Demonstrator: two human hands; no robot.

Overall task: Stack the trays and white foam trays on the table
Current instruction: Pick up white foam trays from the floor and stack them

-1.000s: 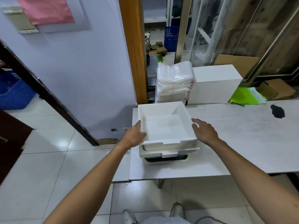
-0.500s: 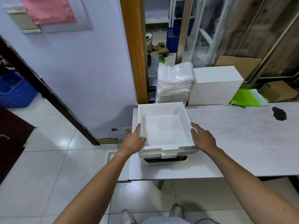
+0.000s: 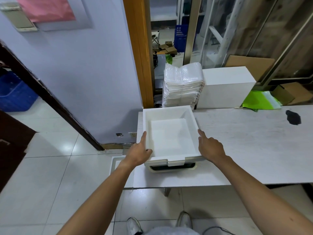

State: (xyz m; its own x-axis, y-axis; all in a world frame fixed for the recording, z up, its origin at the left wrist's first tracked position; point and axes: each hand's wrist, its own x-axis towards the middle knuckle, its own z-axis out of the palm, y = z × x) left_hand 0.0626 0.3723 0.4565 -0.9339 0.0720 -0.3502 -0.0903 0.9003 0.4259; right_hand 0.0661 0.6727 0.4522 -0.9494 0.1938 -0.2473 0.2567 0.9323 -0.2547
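White foam tray (image 3: 169, 134) now sits lower, nested on the stack (image 3: 176, 162); we judge this placement done. Left hand (image 3: 138, 154) grips its rim; right hand (image 3: 210, 146) presses its wall, fingers straight.

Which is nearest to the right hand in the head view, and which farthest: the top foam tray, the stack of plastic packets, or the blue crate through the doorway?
1. top foam tray: the right hand lies against its right wall.
2. stack of plastic packets: just behind the tray, ahead-left of the hand.
3. blue crate: far back, through the doorway.
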